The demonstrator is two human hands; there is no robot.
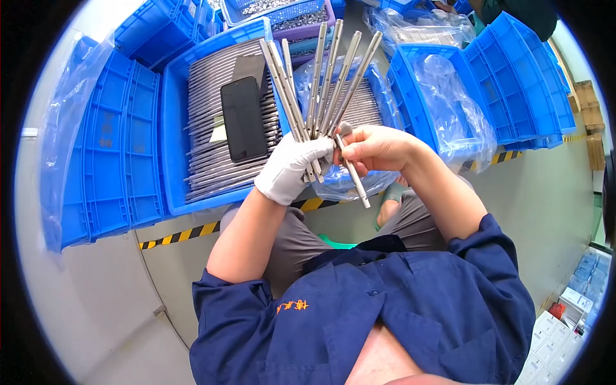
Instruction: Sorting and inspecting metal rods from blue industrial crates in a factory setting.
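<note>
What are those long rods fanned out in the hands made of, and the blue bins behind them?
The rods look like bare metal, probably steel: grey with a dull sheen. The bins look like moulded plastic: uniform glossy blue with ribbed walls. The left hand wears a white fabric glove.

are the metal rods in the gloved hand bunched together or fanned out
Fanned out. The metal rods meet in the gloved left hand and spread apart toward their upper tips, with gaps showing between them.
</note>
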